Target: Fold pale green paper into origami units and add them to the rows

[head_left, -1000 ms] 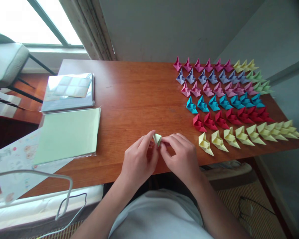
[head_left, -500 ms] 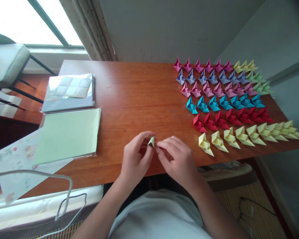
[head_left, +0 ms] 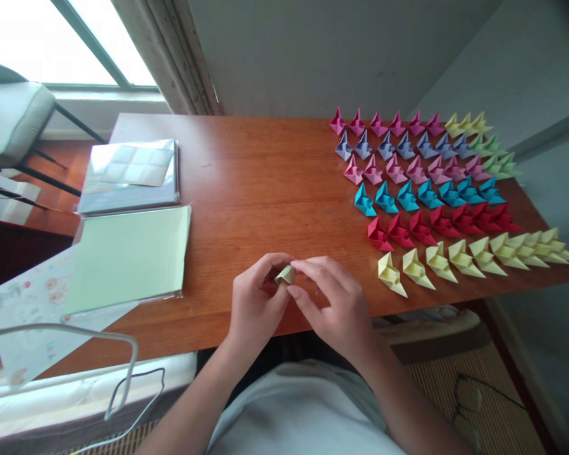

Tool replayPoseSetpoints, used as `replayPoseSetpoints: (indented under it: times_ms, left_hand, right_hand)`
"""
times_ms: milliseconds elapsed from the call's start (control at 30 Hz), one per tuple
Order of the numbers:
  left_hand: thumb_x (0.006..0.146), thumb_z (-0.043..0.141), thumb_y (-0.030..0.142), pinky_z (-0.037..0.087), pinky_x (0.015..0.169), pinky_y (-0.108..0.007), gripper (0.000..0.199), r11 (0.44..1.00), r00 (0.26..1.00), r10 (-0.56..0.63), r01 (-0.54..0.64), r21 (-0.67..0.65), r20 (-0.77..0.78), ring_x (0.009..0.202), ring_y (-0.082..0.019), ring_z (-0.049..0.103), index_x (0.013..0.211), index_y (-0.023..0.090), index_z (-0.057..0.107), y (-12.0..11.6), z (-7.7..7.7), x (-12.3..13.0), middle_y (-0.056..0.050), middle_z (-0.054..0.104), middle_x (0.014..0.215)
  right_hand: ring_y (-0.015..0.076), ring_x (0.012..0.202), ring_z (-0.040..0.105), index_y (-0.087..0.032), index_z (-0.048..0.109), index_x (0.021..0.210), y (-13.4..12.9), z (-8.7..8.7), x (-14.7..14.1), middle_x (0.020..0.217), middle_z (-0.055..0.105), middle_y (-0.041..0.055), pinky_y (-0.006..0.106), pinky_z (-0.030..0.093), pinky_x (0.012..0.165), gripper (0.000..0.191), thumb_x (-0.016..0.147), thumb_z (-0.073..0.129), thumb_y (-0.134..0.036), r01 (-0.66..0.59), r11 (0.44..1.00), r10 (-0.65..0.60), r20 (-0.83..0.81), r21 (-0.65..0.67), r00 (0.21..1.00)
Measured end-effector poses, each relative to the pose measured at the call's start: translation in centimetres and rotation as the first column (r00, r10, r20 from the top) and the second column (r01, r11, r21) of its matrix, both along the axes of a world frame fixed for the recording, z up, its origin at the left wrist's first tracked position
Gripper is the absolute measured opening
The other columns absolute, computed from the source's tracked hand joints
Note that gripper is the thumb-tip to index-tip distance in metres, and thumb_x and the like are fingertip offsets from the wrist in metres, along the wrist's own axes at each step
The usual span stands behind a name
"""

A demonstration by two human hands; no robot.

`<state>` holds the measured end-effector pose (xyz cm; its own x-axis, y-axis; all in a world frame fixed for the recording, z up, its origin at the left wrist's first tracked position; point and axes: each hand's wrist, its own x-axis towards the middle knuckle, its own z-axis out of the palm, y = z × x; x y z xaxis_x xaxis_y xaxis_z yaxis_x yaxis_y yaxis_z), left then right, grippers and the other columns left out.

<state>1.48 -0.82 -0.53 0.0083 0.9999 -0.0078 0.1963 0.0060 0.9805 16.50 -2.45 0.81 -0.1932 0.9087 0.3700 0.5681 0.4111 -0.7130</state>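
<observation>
Here, close to the near edge of the surface (head_left: 246,189) and around the middle of its length, a small pale folded paper (head_left: 285,276) sits between the two hands, deeper in the left than the right. The left hand (head_left: 256,297) is curled narrow, pinching the paper between thumb and fingers. The right hand (head_left: 336,292) has its thumb and forefinger a little parted, the fingertips at the paper's right end; whether they grip it or merely touch it, I cannot tell.

At the near left corner, a printed white sheet (head_left: 28,303) lies partly beneath a clear-wrapped pack of pale green paper (head_left: 128,259). Just beyond, along the left edge, is a grey-blue wrapped pack (head_left: 118,201) with a glossy sheet of squares (head_left: 137,165) on top.

Towards the right edge, folded paper shapes stand in rows: pale yellow (head_left: 484,258) nearest, then red (head_left: 442,224), turquoise (head_left: 428,194), pink (head_left: 415,170), purple (head_left: 405,148), and magenta (head_left: 397,124) by the far edge.
</observation>
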Motion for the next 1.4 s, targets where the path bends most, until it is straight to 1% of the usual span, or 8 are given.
replayPoseSetpoints:
  times_ms: [67, 267, 667, 733, 967, 1100, 1267, 1400]
  left_hand:
    - [0.078, 0.064, 0.012, 0.055, 0.071, -0.023, 0.018, 0.999, 0.999, -0.023, 0.024, -0.025, 0.038, 0.079, -0.015, 0.069, 0.094, 0.018, 0.07, -0.1, 0.4, 0.1, -0.001, 0.074, 0.087]
    - [0.085, 0.072, 0.026, 0.058, 0.087, -0.028, 0.029, 0.952, 0.927, -0.097, 0.192, -0.237, 0.361, 0.099, -0.022, 0.073, 0.111, 0.015, 0.07, 0.2, 1.7, -0.2, -0.01, 0.077, 0.107]
    - [0.082, 0.076, 0.025, 0.06, 0.09, -0.035, 0.035, 0.865, 0.777, -0.006, 0.32, -0.386, 0.629, 0.11, -0.027, 0.07, 0.115, 0.017, 0.073, 0.8, 1.4, -1.7, -0.012, 0.075, 0.117]
    - [0.085, 0.073, 0.028, 0.06, 0.09, -0.035, 0.032, 0.871, 0.772, 0.003, 0.31, -0.381, 0.636, 0.107, -0.026, 0.071, 0.115, 0.017, 0.074, 0.7, 1.5, -1.6, -0.011, 0.076, 0.114]
    - [0.077, 0.082, 0.026, 0.057, 0.091, -0.031, 0.042, 0.937, 0.895, -0.048, 0.194, -0.289, 0.444, 0.108, -0.023, 0.069, 0.116, 0.018, 0.068, 0.6, 1.3, -0.8, -0.01, 0.074, 0.114]
    - [0.079, 0.08, 0.027, 0.057, 0.088, -0.029, 0.042, 0.951, 0.92, -0.093, 0.195, -0.238, 0.381, 0.107, -0.022, 0.068, 0.118, 0.019, 0.065, 0.4, 1.0, -0.7, -0.009, 0.072, 0.112]
    - [0.082, 0.078, 0.028, 0.056, 0.087, -0.027, 0.035, 0.959, 0.929, -0.101, 0.187, -0.215, 0.357, 0.104, -0.019, 0.067, 0.111, 0.019, 0.063, 0.2, 0.6, -0.4, -0.007, 0.069, 0.109]
    - [0.085, 0.076, 0.032, 0.056, 0.086, -0.027, 0.026, 0.915, 0.887, -0.107, 0.265, -0.305, 0.449, 0.095, -0.017, 0.068, 0.104, 0.016, 0.067, 0.2, 1.2, -0.4, -0.006, 0.072, 0.102]
  right_hand:
    - [0.0209, 0.098, 0.066, -0.023, 0.063, 0.12, 0.1, -0.2, 0.1, 0.104, 0.07, 0.008, 0.036, 0.055, 0.087, 0.024, 0.096, 0.061, -0.02, 0.003, 0.999, -0.004, 0.034, 0.038, 0.999]
    - [0.021, 0.095, 0.066, -0.024, 0.063, 0.124, 0.6, -0.1, 1.0, 0.102, 0.068, 0.0082, 0.036, 0.056, 0.086, 0.033, 0.094, 0.058, -0.013, -0.006, 0.997, 0.0, 0.088, 0.072, 0.996]
    - [0.0201, 0.109, 0.064, -0.029, 0.066, 0.126, 0.8, 0.0, 2.0, 0.117, 0.065, 0.0075, 0.036, 0.057, 0.088, 0.046, 0.091, 0.05, -0.003, -0.112, 0.993, 0.113, 0.03, -0.033, 0.993]
    - [0.0205, 0.11, 0.063, -0.029, 0.067, 0.124, 0.9, 0.0, 2.0, 0.117, 0.066, 0.0074, 0.036, 0.057, 0.087, 0.047, 0.09, 0.05, -0.002, -0.114, 0.993, 0.115, 0.034, -0.027, 0.993]
    - [0.0205, 0.109, 0.065, -0.027, 0.069, 0.115, 1.0, 0.6, 1.6, 0.116, 0.067, 0.0061, 0.037, 0.056, 0.092, 0.034, 0.093, 0.052, -0.008, -0.053, 0.99, 0.039, -0.113, -0.13, 0.993]
    - [0.0189, 0.09, 0.068, -0.024, 0.07, 0.108, 1.4, 0.3, 1.3, 0.1, 0.071, 0.0051, 0.03, 0.058, 0.075, 0.017, 0.094, 0.061, -0.024, 0.048, 0.961, -0.105, -0.201, -0.271, 0.974]
    - [0.0166, 0.081, 0.066, -0.022, 0.072, 0.097, 1.9, -0.8, 1.4, 0.092, 0.069, 0.0036, 0.028, 0.057, 0.07, 0.012, 0.089, 0.069, -0.029, -0.035, 0.905, -0.116, -0.324, -0.425, 0.939]
    - [0.0175, 0.082, 0.069, -0.021, 0.072, 0.093, 2.0, -1.2, 1.4, 0.09, 0.07, 0.0029, 0.029, 0.059, 0.072, 0.015, 0.086, 0.073, -0.034, -0.125, 0.855, -0.167, -0.495, -0.503, 0.853]
